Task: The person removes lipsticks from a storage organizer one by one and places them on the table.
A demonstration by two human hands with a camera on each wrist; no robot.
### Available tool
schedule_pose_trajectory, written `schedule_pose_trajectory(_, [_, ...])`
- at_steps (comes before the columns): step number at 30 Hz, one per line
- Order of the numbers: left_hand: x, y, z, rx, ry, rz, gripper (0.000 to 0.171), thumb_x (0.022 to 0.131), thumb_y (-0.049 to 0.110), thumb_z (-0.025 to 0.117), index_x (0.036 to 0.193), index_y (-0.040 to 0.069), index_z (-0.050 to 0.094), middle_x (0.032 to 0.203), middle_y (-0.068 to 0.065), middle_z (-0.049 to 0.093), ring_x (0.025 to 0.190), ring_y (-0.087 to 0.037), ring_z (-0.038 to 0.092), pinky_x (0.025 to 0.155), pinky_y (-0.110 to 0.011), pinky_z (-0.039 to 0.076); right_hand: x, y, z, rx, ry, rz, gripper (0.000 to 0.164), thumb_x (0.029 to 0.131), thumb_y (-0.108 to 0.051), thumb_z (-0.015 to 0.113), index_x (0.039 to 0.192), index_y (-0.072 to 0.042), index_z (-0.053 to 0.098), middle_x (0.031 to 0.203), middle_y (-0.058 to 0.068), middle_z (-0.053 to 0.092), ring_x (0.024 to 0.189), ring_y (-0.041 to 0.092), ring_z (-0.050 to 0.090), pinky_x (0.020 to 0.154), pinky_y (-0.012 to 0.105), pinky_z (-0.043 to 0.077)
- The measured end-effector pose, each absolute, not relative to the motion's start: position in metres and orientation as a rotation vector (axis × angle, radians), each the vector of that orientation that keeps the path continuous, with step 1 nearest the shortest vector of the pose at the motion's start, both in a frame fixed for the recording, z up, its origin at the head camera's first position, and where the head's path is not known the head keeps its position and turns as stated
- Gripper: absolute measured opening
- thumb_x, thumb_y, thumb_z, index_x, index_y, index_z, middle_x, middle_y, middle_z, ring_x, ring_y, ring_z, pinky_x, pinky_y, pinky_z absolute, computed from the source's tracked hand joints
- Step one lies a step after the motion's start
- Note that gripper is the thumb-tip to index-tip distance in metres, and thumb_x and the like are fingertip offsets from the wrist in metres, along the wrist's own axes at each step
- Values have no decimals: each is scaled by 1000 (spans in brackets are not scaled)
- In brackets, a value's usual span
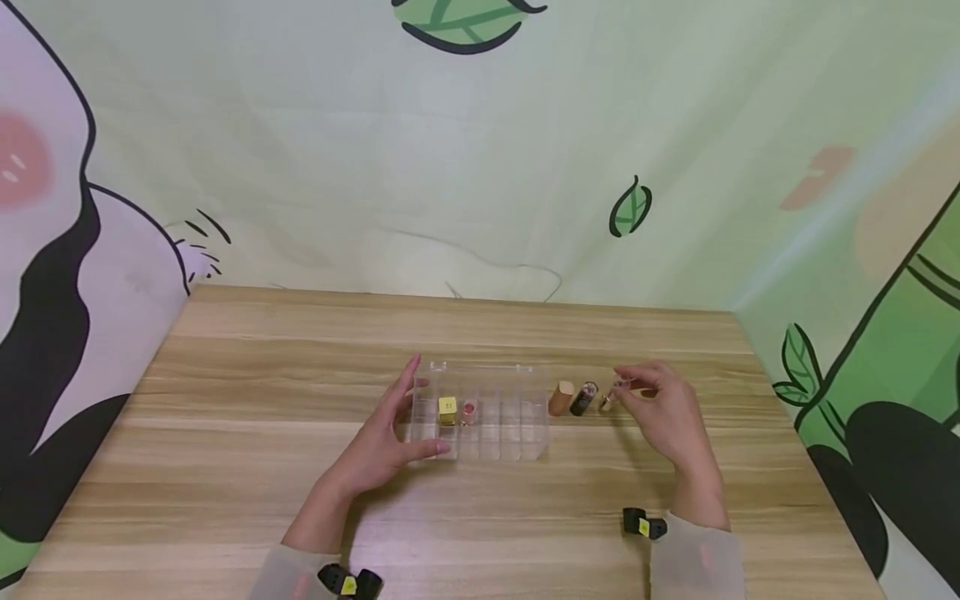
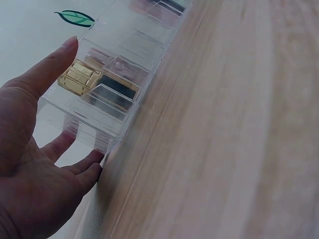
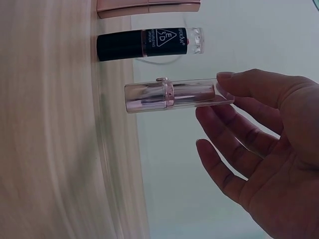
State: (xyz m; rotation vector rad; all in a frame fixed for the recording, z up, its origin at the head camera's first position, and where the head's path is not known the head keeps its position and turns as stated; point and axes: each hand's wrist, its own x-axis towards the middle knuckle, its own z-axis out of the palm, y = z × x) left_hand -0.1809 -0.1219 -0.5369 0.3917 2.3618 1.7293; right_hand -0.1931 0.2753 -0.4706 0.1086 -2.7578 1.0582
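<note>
My left hand [image 1: 378, 450] grips the left end of a clear compartmented organizer [image 1: 510, 454], thumb on the near side and fingers at the far side. Inside it, near that hand, stand a gold-topped lipstick [image 1: 447, 410] and a second lipstick [image 1: 468, 408] with a reddish top. On the right, my right hand [image 1: 663, 412] pinches the transparent top of a clear and rose-gold lipstick [image 3: 169, 94], held upright. Whether its base touches the table cannot be told. Beside it stand a black lipstick [image 3: 139, 45] with a clear end and a rose-gold tube [image 3: 149, 6].
The organizer and the tubes are on a wood-grain table [image 1: 480, 533]. A pale green cloth backdrop [image 1: 480, 167] with printed leaves rises behind the table's far edge. Several of the organizer's right-hand compartments hold nothing visible.
</note>
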Motion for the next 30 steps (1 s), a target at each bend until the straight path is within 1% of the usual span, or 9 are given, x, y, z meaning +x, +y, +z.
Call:
schedule_pose_trajectory(5, [-181,-122,-538,387,2360,1731,121,78,33,92,160,59,6,163,-6,37,150,-46,37,123,-70,20,-194,275,-472,111,-2775,1050,28,95,-5,72,122,1,74,118,16,70,103,32,69,92,46,55])
schedule_pose_trajectory(16, [-182,-122,-537,399,2359,1743,122,77,32,93,160,58,6,163,-6,38,150,-46,38,124,-69,21,-197,275,-475,111,-2798,1069,27,95,-4,72,122,1,74,117,17,70,105,34,69,93,53,57])
schedule_pose_trajectory(30, [-182,-122,-537,395,2363,1737,122,77,32,93,160,58,6,163,-5,38,149,-46,39,124,-69,22,-199,275,-478,102,-2831,1087,28,96,-5,71,123,2,73,118,19,69,106,35,69,94,53,57])
